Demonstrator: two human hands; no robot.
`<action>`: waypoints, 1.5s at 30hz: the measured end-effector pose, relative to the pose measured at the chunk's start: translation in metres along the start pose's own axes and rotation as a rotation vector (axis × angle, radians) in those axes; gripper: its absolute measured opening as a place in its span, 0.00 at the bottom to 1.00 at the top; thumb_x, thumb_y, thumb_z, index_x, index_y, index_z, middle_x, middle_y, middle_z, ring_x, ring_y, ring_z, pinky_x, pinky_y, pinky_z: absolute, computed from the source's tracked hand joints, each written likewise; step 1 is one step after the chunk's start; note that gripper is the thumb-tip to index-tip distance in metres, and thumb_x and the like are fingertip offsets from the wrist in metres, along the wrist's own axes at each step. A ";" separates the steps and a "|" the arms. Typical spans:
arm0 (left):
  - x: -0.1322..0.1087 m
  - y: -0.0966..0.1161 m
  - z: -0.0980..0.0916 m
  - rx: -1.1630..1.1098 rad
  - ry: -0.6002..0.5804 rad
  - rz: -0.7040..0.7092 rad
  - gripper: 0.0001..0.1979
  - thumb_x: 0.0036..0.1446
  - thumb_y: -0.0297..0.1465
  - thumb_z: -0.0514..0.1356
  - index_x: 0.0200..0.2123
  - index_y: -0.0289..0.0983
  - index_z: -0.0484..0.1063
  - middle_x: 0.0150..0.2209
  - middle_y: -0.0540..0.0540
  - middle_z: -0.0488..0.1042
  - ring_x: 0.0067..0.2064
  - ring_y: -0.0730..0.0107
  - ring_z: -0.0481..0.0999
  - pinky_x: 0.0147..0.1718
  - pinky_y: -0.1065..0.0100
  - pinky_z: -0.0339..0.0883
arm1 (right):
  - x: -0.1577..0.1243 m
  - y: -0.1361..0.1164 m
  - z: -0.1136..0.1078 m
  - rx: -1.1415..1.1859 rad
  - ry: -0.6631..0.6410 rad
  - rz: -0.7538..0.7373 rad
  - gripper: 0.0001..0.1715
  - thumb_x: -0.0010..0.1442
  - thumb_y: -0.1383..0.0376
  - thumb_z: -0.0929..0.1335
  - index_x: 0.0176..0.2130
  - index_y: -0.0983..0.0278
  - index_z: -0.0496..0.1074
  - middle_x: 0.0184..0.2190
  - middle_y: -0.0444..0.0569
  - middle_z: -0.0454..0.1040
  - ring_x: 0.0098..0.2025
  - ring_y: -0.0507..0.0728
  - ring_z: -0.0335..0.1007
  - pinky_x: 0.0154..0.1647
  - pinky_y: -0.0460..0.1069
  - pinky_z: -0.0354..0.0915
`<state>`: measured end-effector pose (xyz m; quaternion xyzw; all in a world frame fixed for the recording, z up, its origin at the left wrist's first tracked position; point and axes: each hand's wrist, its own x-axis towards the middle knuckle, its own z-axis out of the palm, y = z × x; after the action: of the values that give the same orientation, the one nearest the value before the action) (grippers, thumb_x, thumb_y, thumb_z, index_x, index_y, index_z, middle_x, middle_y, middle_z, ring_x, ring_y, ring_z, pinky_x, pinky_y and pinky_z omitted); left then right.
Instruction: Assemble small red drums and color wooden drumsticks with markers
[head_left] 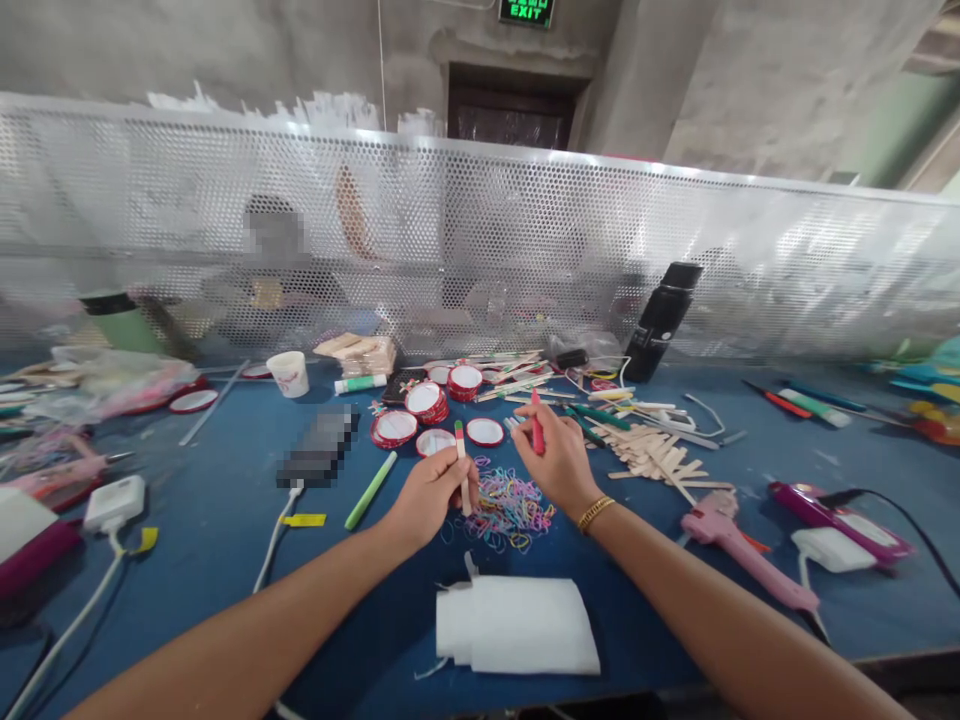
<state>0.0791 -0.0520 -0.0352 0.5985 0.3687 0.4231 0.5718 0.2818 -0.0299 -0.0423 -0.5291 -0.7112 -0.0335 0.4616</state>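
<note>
My left hand (433,497) pinches a flat wooden craft stick (462,462), which stands nearly upright with green and red bands at its top end. My right hand (560,456) is closed around a red marker (536,425), held a little way right of the stick. The two are apart. Between and below my hands lies a tangled heap of colourful small rubber bands (514,508). Just beyond are stacks of round white discs with red rims (425,400). A light green marker (371,491) rests left of my left hand.
Plain wooden sticks (656,455) lie in a pile at right, near a pink glue gun (750,550). Folded white cloth (525,625) sits at the front. A black bottle (664,322) and a paper cup (289,374) stand before the perforated metal divider (510,220). Cables cross the left side.
</note>
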 end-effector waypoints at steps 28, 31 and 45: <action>0.002 0.002 0.001 0.007 0.056 -0.108 0.21 0.54 0.50 0.60 0.31 0.37 0.69 0.21 0.50 0.72 0.21 0.75 0.63 0.20 0.74 0.51 | 0.016 0.027 -0.007 -0.330 -0.083 0.086 0.14 0.59 0.69 0.65 0.46 0.59 0.71 0.29 0.45 0.77 0.37 0.58 0.72 0.47 0.53 0.51; 0.004 0.002 -0.001 0.018 0.072 -0.070 0.19 0.55 0.48 0.59 0.33 0.36 0.70 0.21 0.50 0.71 0.21 0.75 0.64 0.21 0.73 0.52 | 0.020 0.035 -0.011 -0.417 -0.099 0.106 0.14 0.57 0.68 0.66 0.44 0.58 0.72 0.28 0.45 0.75 0.35 0.58 0.69 0.45 0.53 0.50; 0.005 0.000 -0.004 0.042 0.073 0.031 0.15 0.59 0.42 0.58 0.28 0.37 0.68 0.23 0.48 0.73 0.25 0.71 0.69 0.27 0.69 0.63 | 0.022 0.053 -0.001 -0.411 -0.227 0.034 0.23 0.55 0.74 0.64 0.48 0.57 0.72 0.35 0.50 0.79 0.45 0.62 0.67 0.51 0.57 0.48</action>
<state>0.0773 -0.0456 -0.0345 0.6000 0.3888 0.4456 0.5388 0.3237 0.0082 -0.0495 -0.6243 -0.7277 -0.1102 0.2619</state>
